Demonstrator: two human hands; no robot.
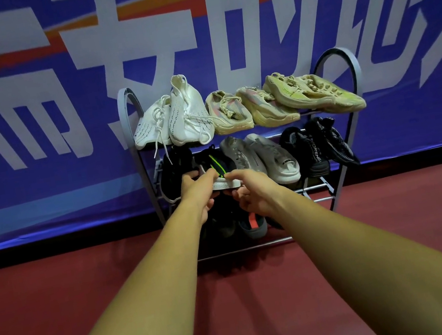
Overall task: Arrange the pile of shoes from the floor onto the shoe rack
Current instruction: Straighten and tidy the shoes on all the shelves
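"How far along were they when you looked in?"

"Near the end, I'd say. The shoe rack point(257, 246) stood against the blue banner point(22, 84), and I saw no pile on the red floor point(57, 284) in front of it. A white pair point(176, 119) lay at the left end of the top shelf. Below it, at the left end of the middle shelf, a black shoe point(171, 176) stood alone."

"And the hands?"

"Both were on the green-striped shoe point(218, 165), just beside that lone black one, its white-soled end at the shelf's front edge. The left hand point(198, 189) had its fingers curled round that end, and the right hand point(254, 194) pinched it from the other side. Beneath them, on the bottom shelf, sat dark shoes point(250, 224), one with an orange mark."

"Further right?"

"A grey pair point(259, 157) sat mid-shelf, with a black pair point(319, 144) at the right end. Above them a beige pair point(245, 110) and a yellowish pair point(315, 91) filled out the top shelf."

"So which step was it?"

"Seating that shoe beside what I took for its partner. The next move called for pushing it squarely in until the sole rested on the rails, without nudging the grey pair, then letting go with both hands."
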